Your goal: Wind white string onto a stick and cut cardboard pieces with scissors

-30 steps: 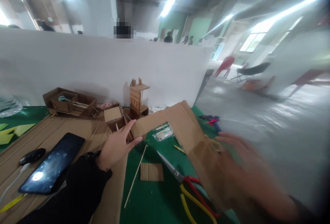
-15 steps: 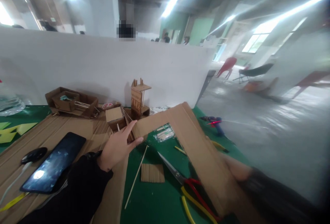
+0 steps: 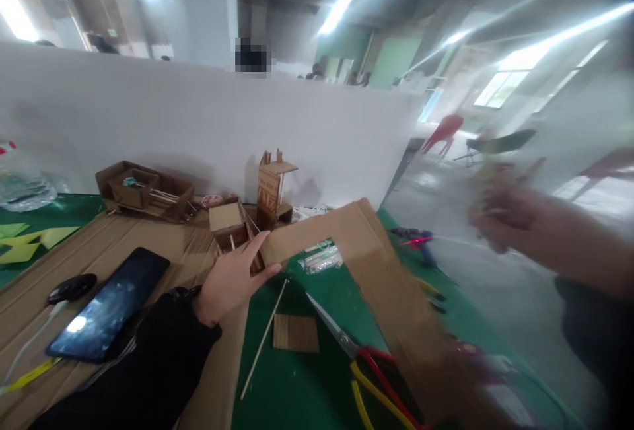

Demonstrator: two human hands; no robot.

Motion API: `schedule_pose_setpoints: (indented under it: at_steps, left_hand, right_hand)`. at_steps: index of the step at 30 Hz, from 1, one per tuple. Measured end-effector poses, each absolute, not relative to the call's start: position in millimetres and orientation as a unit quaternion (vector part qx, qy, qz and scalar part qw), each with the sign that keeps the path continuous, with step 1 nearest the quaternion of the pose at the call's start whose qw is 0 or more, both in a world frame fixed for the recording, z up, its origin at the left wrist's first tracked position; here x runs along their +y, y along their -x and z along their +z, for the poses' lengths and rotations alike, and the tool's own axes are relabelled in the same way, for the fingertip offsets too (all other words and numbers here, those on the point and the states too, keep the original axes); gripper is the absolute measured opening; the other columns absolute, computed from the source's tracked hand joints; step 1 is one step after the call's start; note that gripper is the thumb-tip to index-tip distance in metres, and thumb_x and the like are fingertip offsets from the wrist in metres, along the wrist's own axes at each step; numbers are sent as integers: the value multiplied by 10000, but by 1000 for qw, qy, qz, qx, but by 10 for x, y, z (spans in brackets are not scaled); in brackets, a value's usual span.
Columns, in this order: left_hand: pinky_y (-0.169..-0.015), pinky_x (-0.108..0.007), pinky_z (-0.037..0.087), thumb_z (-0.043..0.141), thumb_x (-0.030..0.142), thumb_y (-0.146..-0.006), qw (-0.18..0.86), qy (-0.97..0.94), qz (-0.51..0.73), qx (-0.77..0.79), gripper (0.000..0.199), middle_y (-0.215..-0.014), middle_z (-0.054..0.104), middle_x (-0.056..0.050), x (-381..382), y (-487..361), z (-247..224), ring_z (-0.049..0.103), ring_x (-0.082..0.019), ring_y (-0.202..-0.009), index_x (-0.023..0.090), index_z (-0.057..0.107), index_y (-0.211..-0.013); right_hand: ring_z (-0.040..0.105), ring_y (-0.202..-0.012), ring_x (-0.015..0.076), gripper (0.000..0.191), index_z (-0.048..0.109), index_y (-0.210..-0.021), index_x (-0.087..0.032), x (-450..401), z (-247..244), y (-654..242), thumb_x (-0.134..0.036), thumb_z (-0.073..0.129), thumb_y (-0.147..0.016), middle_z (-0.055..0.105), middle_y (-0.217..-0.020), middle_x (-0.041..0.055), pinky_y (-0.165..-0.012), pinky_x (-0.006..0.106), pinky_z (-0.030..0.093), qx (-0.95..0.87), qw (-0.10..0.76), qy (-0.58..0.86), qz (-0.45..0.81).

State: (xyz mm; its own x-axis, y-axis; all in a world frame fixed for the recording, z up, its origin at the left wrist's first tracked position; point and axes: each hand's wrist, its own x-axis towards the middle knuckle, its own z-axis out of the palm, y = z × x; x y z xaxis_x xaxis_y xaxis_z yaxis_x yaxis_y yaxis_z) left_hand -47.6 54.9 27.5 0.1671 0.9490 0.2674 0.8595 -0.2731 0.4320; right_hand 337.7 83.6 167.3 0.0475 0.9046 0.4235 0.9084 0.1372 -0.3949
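My left hand (image 3: 235,281) grips the left end of an L-shaped cardboard piece (image 3: 366,245), thumb below and fingers on top. The piece is raised above the green table, its long arm running down to the right. My right hand (image 3: 505,212) is up at the right, apart from the cardboard and smeared by motion; its fingers cannot be made out. Below the cardboard lie scissors (image 3: 341,337) with red handles, a small cardboard square (image 3: 296,333) and a thin wooden stick (image 3: 265,341). Yellow-handled pliers (image 3: 364,390) are partly in view at the bottom.
A phone (image 3: 111,304) and a black mouse (image 3: 72,289) rest on a cardboard sheet (image 3: 198,245) at left. Cardboard models (image 3: 270,192) stand along the white partition (image 3: 198,119). A glue gun or drill-like tool (image 3: 419,242) lies near the right table edge.
My right hand has let go of the cardboard's right side and risen to the upper right. My left hand keeps its grip. The view has shifted slightly.
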Motion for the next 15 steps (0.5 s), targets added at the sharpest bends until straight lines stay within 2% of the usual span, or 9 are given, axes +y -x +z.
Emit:
schedule_pose_setpoints:
  at_steps: [2, 5, 7, 9, 10, 12, 15]
  left_hand:
    - [-870, -410, 507, 379, 643, -888, 93, -758, 250, 595, 691, -1232, 643, -112, 549, 476, 277, 633, -305, -1080, 223, 346, -1436]
    - [-888, -400, 500, 386, 638, -888, 91, -757, 254, 595, 683, -1230, 647, -107, 551, 477, 274, 628, -300, -1095, 224, 357, -1429]
    - [-920, -410, 483, 387, 643, -885, 90, -759, 253, 593, 689, -1277, 622, -110, 552, 479, 270, 611, -301, -1126, 220, 356, -1428]
    - [-949, -414, 468, 385, 639, -889, 98, -762, 252, 588, 685, -1321, 593, -106, 553, 481, 269, 594, -294, -1156, 223, 343, -1432]
    - [-956, -412, 464, 388, 633, -891, 102, -763, 254, 586, 678, -1329, 588, -103, 553, 482, 269, 590, -290, -1163, 226, 339, -1431]
    - [-955, -405, 466, 405, 610, -898, 106, -764, 261, 581, 653, -1323, 593, -97, 555, 483, 270, 592, -282, -1162, 233, 338, -1427]
    - [-918, -405, 485, 432, 591, -896, 103, -760, 260, 587, 633, -1295, 612, -98, 562, 483, 261, 615, -291, -1126, 237, 353, -1415]
  right_hand:
    - [537, -509, 92, 460, 552, -664, -183, 770, 1830, -3176, -627, 566, -781, 574, -551, -19, -549, 322, 416, -702, 380, 598, 65]
    - [613, -566, 127, 542, 567, -740, -191, 732, 1785, -2789, -603, 271, -930, 621, -666, 33, -594, 331, 486, -725, 452, 490, 175]
    - [660, -658, 158, 655, 628, -843, -183, 751, 1617, -2526, -622, 150, -936, 665, -747, 61, -626, 322, 512, -775, 394, 396, 295]
    - [639, -619, 150, 743, 654, -867, -179, 786, 1427, -2287, -635, 72, -937, 647, -654, 37, -658, 312, 511, -797, 332, 355, 357]
    - [616, -576, 142, 695, 655, -849, -176, 804, 1344, -2182, -625, 134, -950, 615, -592, 16, -641, 299, 503, -800, 318, 360, 360]
    - [611, -601, 140, 546, 661, -815, -171, 842, 1219, -2007, -576, 322, -955, 634, -629, 14, -616, 268, 480, -809, 288, 384, 338]
    - [611, -620, 142, 531, 686, -755, -158, 898, 1119, -1848, -521, 360, -965, 645, -644, 28, -587, 247, 458, -818, 270, 393, 320]
